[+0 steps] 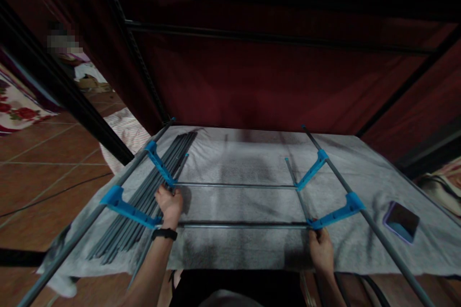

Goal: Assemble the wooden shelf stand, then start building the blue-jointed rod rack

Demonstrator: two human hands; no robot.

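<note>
A frame of grey metal tubes joined by blue plastic brackets lies over a cloth-covered surface. My left hand (170, 205), with a black band at the wrist, is closed around the frame's inner left side, just below the upper left blue bracket (160, 165). The lower left blue bracket (129, 210) is beside that wrist. My right hand (321, 249) pinches the corner where the lower right blue bracket (338, 211) meets the front cross tube (245, 225); its fingertips are partly hidden. Farther back are the rear cross tube (234, 185) and the upper right blue bracket (312, 171).
Loose grey tubes (144, 206) lie in a bundle on the grey cloth (237, 249), under the frame's left side. A phone (401, 221) rests at the right. Dark red fabric (245, 86) with black bars rises behind. Tiled floor (65, 163) shows at the left.
</note>
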